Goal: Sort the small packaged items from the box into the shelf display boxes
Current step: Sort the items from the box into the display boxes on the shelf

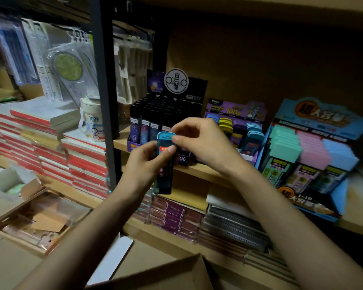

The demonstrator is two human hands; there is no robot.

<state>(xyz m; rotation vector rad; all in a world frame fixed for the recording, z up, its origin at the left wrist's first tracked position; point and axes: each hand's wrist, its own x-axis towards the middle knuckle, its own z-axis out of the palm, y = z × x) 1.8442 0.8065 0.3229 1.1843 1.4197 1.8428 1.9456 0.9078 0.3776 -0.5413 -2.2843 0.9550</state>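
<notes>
Box flap (172, 275), blue packet (164, 181), shelf post (104, 80), notebooks (50, 147)

A stationery shop or its stockroom is indicated. Printed retail display boxes (323, 122), filled with rows of small packaged items (285, 141), are lined up along the front edge of a wooden shelf (199, 169). Stacks of red-edged notebooks (50, 155) are piled at the left. Plastic-wrapped rulers (68, 69) are hung behind a dark metal upright (102, 59), and spiral-bound pads (235, 225) are stored below the shelf. An opened cardboard box (172, 273) is seen at the bottom.
</notes>
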